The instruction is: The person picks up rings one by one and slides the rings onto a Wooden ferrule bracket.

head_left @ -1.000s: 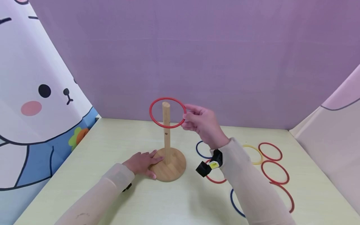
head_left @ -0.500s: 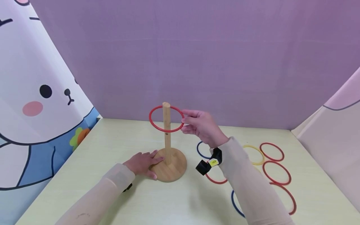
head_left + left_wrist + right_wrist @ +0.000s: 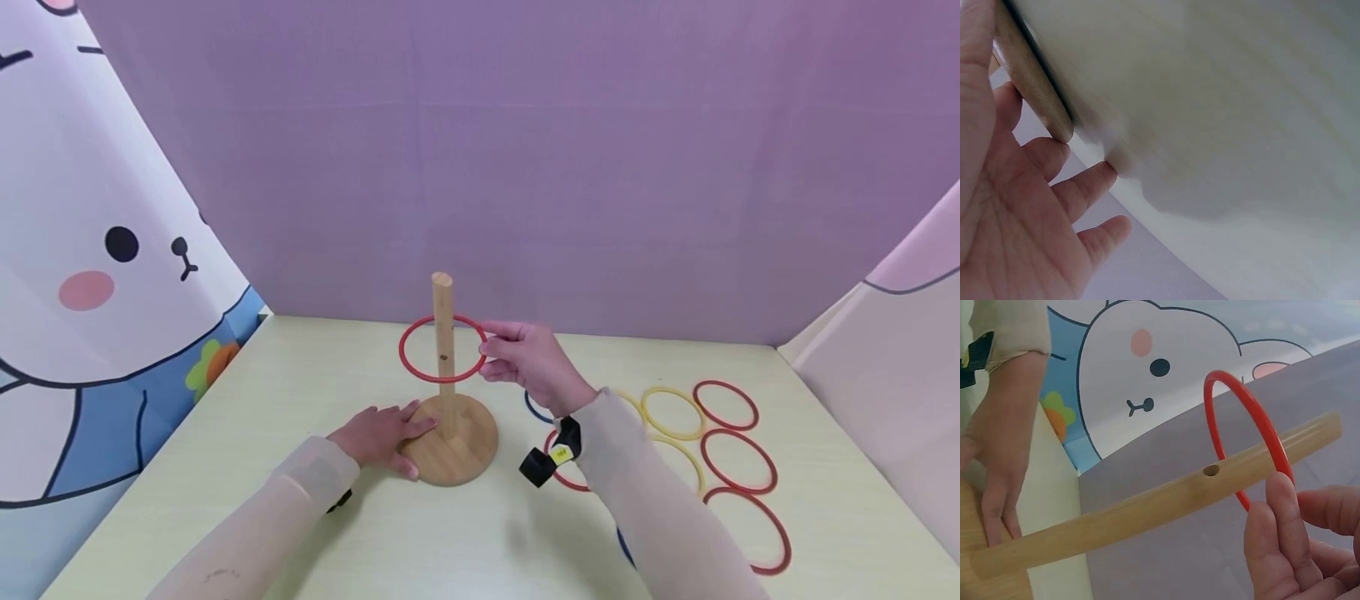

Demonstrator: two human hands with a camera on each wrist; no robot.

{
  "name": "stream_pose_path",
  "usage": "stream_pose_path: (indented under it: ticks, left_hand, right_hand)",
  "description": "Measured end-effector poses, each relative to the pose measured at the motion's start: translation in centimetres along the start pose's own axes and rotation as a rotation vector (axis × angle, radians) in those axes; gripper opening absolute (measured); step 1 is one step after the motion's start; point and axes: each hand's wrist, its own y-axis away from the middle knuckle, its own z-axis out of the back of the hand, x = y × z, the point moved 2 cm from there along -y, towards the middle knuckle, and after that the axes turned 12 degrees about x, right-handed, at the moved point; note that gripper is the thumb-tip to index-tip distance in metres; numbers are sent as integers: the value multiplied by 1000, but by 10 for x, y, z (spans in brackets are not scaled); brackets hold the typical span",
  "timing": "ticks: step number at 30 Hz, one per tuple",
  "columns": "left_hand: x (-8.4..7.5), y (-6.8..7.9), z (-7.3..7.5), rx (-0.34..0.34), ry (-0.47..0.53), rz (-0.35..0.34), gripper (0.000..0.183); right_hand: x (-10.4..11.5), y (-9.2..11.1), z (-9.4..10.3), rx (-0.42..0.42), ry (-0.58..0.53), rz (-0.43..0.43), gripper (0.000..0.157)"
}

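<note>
A wooden post [image 3: 445, 333] stands upright on a round wooden base [image 3: 465, 458] on the table. My right hand [image 3: 528, 358] pinches a red ring [image 3: 405, 363] by its right side. The ring encircles the post partway down its upper half, held off the base; the right wrist view shows the post passing through the red ring [image 3: 1259, 415]. My left hand [image 3: 378, 437] rests on the left of the base with its fingers spread. In the left wrist view some fingertips touch the edge of the base [image 3: 1032, 81].
On the table's right lie several rings: red ones such as the far red ring [image 3: 750, 408], yellow ones such as a yellow ring [image 3: 647, 402], and blue ones partly hidden under my right arm. A purple backdrop [image 3: 525, 167] rises behind the table.
My right hand has lowered the red ring from around the post's top to further down the post. My left hand has stayed on the base.
</note>
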Motion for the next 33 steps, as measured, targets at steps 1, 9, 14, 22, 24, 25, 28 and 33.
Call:
stream_pose_path:
  ticks: [1, 9, 14, 22, 24, 25, 28, 33]
  left_hand:
    - [0, 0, 0, 0, -3, -2, 81]
    - [-1, 1, 0, 4, -10, 2, 82]
    - [0, 1, 0, 0, 1, -1, 82]
    - [0, 3, 0, -12, 2, -23, 83]
    - [0, 2, 0, -12, -2, -26, 83]
    - [0, 2, 0, -11, -3, -25, 83]
    - [0, 0, 0, -5, -5, -11, 84]
    - [1, -3, -1, -1, -7, -5, 84]
  right_hand:
    - [-3, 0, 0, 0, 2, 1, 40]
    - [-15, -1, 0, -9, -18, 22, 40]
    - [-20, -2, -1, -8, -35, 33, 41]
    - [-31, -1, -2, -12, -26, 16, 41]
    - [-35, -1, -2, -16, -35, 9, 41]
    - [-37, -1, -1, -15, -37, 7, 41]
    - [-44, 0, -1, -9, -52, 6, 41]
    - [-56, -1, -1, 4, -61, 21, 41]
